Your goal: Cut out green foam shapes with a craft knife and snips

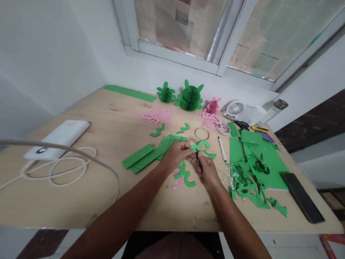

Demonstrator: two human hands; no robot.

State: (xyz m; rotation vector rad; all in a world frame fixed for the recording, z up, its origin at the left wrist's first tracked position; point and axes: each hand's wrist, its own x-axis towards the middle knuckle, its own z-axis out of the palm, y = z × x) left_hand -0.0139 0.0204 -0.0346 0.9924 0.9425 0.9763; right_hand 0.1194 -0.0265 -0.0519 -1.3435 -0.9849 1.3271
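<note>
My left hand (178,153) pinches a curved green paper piece (203,144) near the middle of the table. Closed around a pair of small dark scissors (198,158), my right hand (207,169) has the blades up against that paper. The scissors' handles are mostly hidden by my fingers. Just below my hands lie curved green cutouts (189,181) and a pink cutout (178,185), partly overlapping. Folded green paper strips (145,158) are stacked beside my left wrist. A green offcut (209,154) rests by my right fingers.
Green scraps (248,187), green sheets (277,162) and a dark phone (303,198) lie to the right. A white pen (222,149) and tape roll (223,128) are nearer the middle. Green paper figures (191,98) stand at the back. Left are a power bank (60,138) and looped cable (86,163).
</note>
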